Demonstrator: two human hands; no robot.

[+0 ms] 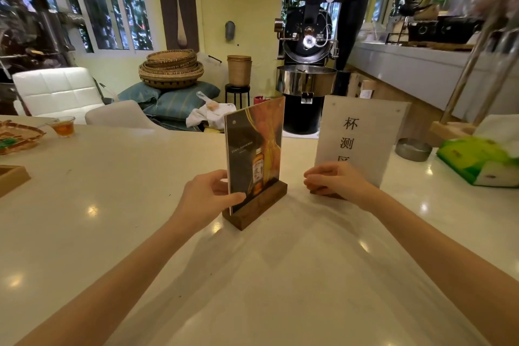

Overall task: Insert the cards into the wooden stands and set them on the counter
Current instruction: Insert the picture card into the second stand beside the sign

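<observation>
A printed card with a bottle picture (254, 146) stands upright in a dark wooden stand (257, 206) on the white counter (112, 191). My left hand (209, 192) pinches the card's near lower edge, thumb on the front. To the right a pale card with dark characters (362, 135) stands upright; its wooden stand (323, 193) is mostly hidden behind my right hand (335, 180), whose fingers curl at the card's lower left corner.
A green tissue box (477, 160) and a metal ashtray (412, 149) sit at the right. A glass of tea (64, 126), a woven tray (16, 137) and a wooden box corner (12, 177) lie at the left. A black coffee roaster (307, 64) stands beyond the counter.
</observation>
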